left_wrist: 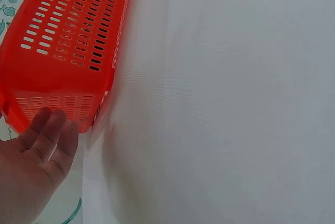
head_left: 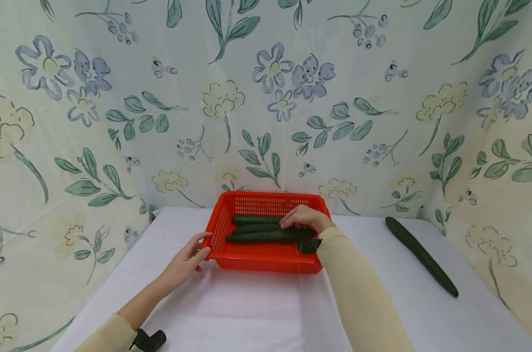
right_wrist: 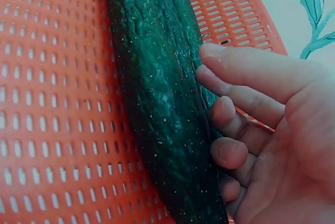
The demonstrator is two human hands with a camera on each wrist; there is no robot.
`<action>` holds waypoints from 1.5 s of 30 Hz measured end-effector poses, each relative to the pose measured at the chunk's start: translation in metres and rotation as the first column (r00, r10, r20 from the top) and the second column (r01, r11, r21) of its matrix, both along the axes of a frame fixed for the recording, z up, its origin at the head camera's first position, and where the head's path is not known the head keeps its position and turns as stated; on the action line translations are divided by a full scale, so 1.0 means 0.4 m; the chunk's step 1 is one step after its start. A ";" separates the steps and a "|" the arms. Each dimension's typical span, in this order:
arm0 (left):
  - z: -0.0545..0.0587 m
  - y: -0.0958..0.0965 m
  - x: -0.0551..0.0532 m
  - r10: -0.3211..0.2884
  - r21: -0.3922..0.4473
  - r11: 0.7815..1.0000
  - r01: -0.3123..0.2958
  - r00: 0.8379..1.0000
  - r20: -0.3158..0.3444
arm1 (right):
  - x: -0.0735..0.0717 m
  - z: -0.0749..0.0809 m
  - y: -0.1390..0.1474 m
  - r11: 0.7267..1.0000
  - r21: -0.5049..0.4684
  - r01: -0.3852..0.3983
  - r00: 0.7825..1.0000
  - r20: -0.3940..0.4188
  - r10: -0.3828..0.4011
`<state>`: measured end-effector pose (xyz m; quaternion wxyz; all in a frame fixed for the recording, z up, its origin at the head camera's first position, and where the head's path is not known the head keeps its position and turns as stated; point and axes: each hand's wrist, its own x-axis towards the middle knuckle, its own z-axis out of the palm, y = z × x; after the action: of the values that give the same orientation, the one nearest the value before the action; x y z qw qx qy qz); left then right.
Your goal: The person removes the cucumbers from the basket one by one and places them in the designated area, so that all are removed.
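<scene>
In the head view, three dark green cucumbers (head_left: 266, 236) lie side by side in a red plastic basket (head_left: 266, 266). My right hand (head_left: 305, 218) is over their right ends, fingertips right at the back cucumbers. The right wrist view shows the loosely bent fingers of my right hand (right_wrist: 261, 109) along one side of a bumpy cucumber (right_wrist: 162, 98), none wrapped round it. At the basket's left end, my left hand (head_left: 184, 261) touches the rim with thumb and index finger. Its other fingers, lightly bent, rest at the slotted end wall in the left wrist view.
A single cucumber (head_left: 421, 256) lies slantwise on the white tablecloth (head_left: 257, 303) at the right. Flower-patterned cloth (head_left: 266, 122) hangs behind the table and along both sides. Dark devices sit at both wrists, the right one low over the basket's right end.
</scene>
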<state>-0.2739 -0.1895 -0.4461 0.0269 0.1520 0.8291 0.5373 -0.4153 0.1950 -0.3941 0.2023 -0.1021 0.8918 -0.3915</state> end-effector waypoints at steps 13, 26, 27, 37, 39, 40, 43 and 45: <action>-0.005 0.002 -0.002 0.023 -0.001 1.000 -0.023 1.000 0.011 | 0.004 -0.003 -0.010 0.998 0.053 -0.019 1.000 -0.016 0.019; 0.002 0.005 0.003 0.024 0.003 1.000 -0.024 1.000 0.015 | 0.008 -0.001 -0.020 0.977 0.157 -0.145 0.985 -0.073 0.158; 0.001 0.005 0.003 0.021 0.001 1.000 -0.021 1.000 0.013 | 0.008 0.000 -0.021 0.975 0.164 -0.152 0.984 -0.072 0.166; 0.001 0.005 0.003 0.033 -0.005 0.999 -0.033 0.999 0.013 | -0.003 -0.010 -0.016 0.983 0.128 -0.134 0.988 -0.058 0.142; 0.003 0.007 0.005 0.040 -0.006 0.999 -0.040 0.999 0.019 | -0.002 -0.010 -0.017 0.983 0.128 -0.130 0.989 -0.056 0.138; 0.003 0.007 0.005 0.039 -0.010 0.999 -0.039 0.999 0.017 | 0.000 -0.010 -0.018 0.982 0.133 -0.134 0.988 -0.055 0.142; 0.005 0.008 0.006 0.047 -0.012 0.999 -0.046 0.999 0.021 | 0.004 -0.010 -0.020 0.978 0.144 -0.149 0.987 -0.044 0.156; 0.005 0.009 0.007 0.046 -0.016 0.999 -0.046 0.999 0.021 | 0.007 -0.010 -0.021 0.976 0.150 -0.159 0.986 -0.035 0.166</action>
<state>-0.2711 -0.1858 -0.4440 0.0247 0.1267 0.8363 0.5329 -0.4125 0.1866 -0.3980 0.2193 -0.1687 0.9115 -0.3043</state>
